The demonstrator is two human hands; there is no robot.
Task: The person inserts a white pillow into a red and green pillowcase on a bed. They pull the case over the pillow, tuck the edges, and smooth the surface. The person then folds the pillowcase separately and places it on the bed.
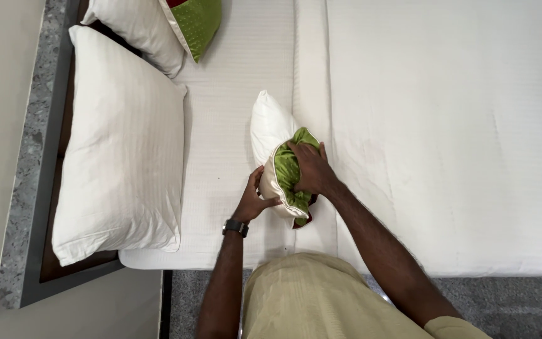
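Small white cushion (270,129) lies mid-bed, near the front edge, half inside a green cover (288,172). Right hand (312,169) bunches the cover's fabric, fingers closed on it, apparently to hold the opening gathered. Left hand (255,199), watch (235,227) on wrist, pinches the cover's cream edge, steadying it. Large white pillow (120,144) rests at the headboard; the bed (446,125) is covered in white.

No packages, labels, signs, screens.

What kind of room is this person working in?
Probably a hotel bedroom: a bed made up in white linen, big white pillows at its head, and a green cushion cover in both hands.
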